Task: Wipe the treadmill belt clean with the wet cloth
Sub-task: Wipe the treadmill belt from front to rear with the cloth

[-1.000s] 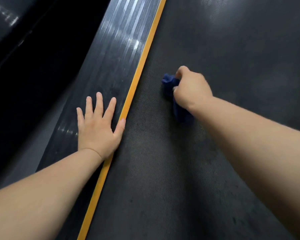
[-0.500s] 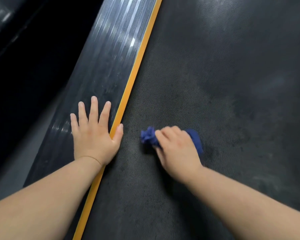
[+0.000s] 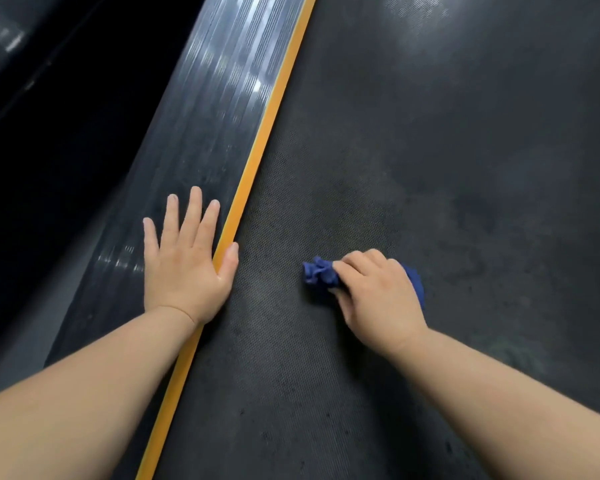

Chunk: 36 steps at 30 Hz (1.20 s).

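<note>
The right hand (image 3: 378,299) has its fingers curled round a bunched dark-blue wet cloth (image 3: 319,273), pressing it down on the textured black treadmill belt (image 3: 430,150); a crumpled end of the cloth pokes out past the fingertips toward the left, and another edge shows behind the knuckles on the far side. The left hand (image 3: 184,268) lies flat with straight, slightly spread fingers on the ribbed grey side rail (image 3: 215,109), its thumb reaching across the yellow edge strip (image 3: 274,102) so the tip touches the belt.
</note>
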Motion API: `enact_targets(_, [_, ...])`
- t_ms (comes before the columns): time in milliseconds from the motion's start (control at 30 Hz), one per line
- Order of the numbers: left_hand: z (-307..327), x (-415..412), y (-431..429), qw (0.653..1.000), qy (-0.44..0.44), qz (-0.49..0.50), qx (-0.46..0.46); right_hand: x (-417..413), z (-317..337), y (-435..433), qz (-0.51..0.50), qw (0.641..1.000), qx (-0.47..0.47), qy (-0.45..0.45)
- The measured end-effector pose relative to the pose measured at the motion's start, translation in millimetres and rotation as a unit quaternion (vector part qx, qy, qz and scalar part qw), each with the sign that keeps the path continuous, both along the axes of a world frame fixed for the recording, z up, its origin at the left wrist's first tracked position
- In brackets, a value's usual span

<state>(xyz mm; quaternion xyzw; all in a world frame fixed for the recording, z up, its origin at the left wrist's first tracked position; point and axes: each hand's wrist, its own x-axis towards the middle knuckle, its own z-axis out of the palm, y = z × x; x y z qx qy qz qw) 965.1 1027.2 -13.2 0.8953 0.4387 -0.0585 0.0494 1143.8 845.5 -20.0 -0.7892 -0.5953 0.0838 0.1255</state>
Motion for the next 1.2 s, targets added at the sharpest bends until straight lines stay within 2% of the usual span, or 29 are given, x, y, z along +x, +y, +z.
enact_targets(67, [0,0,0,1.000,-0.013,-0.023,0.002,27,-1,24,-0.060,0.998,0.007,-0.034])
enact_targets(167, [1,0,-3,0.997,-0.022,-0.073,0.020,71,0,55,-0.209,0.977,-0.017,-0.027])
enact_targets(200, [1,2,-7,0.992,-0.020,-0.119,0.026,71,1,53,-0.223,0.975,-0.014,-0.018])
enact_targets(300, [-5,19,-27,0.974,-0.009,-0.224,0.043,32,1,6,-0.180,0.983,0.035,0.004])
enact_targets(367, [-10,38,-42,0.975,-0.012,-0.219,0.035,6,0,-29,-0.126,0.991,0.034,0.036])
enact_targets(433, [-18,61,-57,0.980,-0.022,-0.199,0.010,13,-3,-35,-0.089,0.995,0.026,0.045])
enact_targets(500, [-28,80,-67,0.982,-0.035,-0.187,-0.010,43,-6,-10,-0.141,0.989,0.045,0.028])
enact_targets(567, [-36,86,-73,0.986,-0.037,-0.162,-0.018,80,-9,26,-0.244,0.968,0.055,0.036])
enact_targets(633, [-40,89,-74,0.987,-0.042,-0.152,-0.016,99,-12,43,-0.297,0.952,0.058,0.041])
enact_targets(733, [-36,89,-73,0.987,-0.042,-0.153,-0.027,68,-11,7,-0.229,0.969,0.088,0.030])
enact_targets(800, [-35,90,-73,0.987,-0.043,-0.153,-0.029,33,-7,-33,-0.162,0.984,0.063,0.045])
enact_targets(867, [-35,88,-74,0.987,-0.040,-0.154,-0.028,35,-8,-39,-0.129,0.988,0.065,0.049])
enact_targets(967, [-38,87,-73,0.986,-0.039,-0.159,-0.016,79,-10,14,-0.195,0.978,0.077,0.004])
enact_targets(1100, [-38,89,-73,0.987,-0.042,-0.155,-0.020,126,-13,70,-0.303,0.951,0.063,0.005])
enact_targets(1200, [-37,88,-72,0.988,-0.034,-0.148,-0.026,99,-12,38,-0.246,0.966,0.077,-0.005])
